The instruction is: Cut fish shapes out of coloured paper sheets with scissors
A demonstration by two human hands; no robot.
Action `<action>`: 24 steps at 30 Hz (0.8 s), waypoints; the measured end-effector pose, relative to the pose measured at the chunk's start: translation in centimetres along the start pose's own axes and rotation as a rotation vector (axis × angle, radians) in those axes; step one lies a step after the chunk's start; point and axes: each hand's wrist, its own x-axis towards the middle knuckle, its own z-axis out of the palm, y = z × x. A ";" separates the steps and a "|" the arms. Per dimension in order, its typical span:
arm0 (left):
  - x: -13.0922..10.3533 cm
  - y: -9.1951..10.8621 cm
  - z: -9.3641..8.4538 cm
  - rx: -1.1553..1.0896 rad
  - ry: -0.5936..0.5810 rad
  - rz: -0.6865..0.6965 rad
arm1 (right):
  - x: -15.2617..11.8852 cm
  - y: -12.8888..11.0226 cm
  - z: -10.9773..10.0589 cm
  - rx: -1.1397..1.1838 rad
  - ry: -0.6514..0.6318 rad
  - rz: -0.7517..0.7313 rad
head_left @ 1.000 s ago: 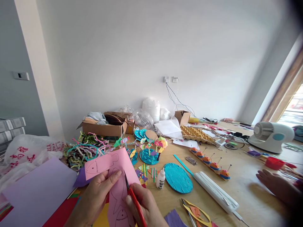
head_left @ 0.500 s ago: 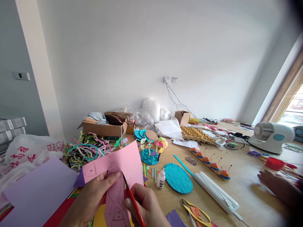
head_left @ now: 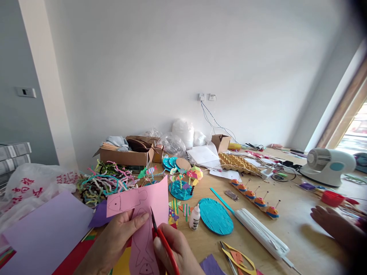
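A pink sheet of paper point(head_left: 159, 194) with pencilled fish outlines is pinched in my left hand point(head_left: 122, 231), thumb on top. My right hand point(head_left: 176, 248) grips red-handled scissors point(head_left: 166, 244), whose dark blades point up and away over the pink sheet, beside a drawn fish. How far the blades are parted I cannot tell. Under the sheet lie yellow and red papers, partly hidden. Just beyond it are small striped paper fish point(head_left: 186, 211), a white glue bottle point(head_left: 194, 218) and a blue disc with a colourful paper model point(head_left: 181, 190).
A blue textured oval point(head_left: 216, 216), a white power strip point(head_left: 262, 233) and orange-and-blue egg-carton cups point(head_left: 259, 201) lie to the right. Another person's hand point(head_left: 329, 221) rests at far right near a red cup point(head_left: 332, 198). Purple paper point(head_left: 54, 233) and pipe cleaners point(head_left: 107, 181) lie left.
The pink sheet and both hands have shifted slightly right and down. The scissors have moved a little right with my right hand. Both grips stay the same.
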 end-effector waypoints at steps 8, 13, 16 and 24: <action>0.1 -0.3 0.9 -0.029 0.080 -0.022 | 1.2 2.6 -0.1 -0.079 0.099 -0.175; 0.0 -0.2 1.1 -0.030 0.117 -0.045 | 1.5 3.5 0.0 -0.057 0.142 -0.159; 0.1 -0.3 1.0 -0.004 0.103 -0.034 | 1.1 2.9 0.2 -0.006 0.123 -0.125; 0.4 -0.8 1.1 0.089 0.111 0.039 | 1.3 3.3 0.0 -0.025 0.140 -0.228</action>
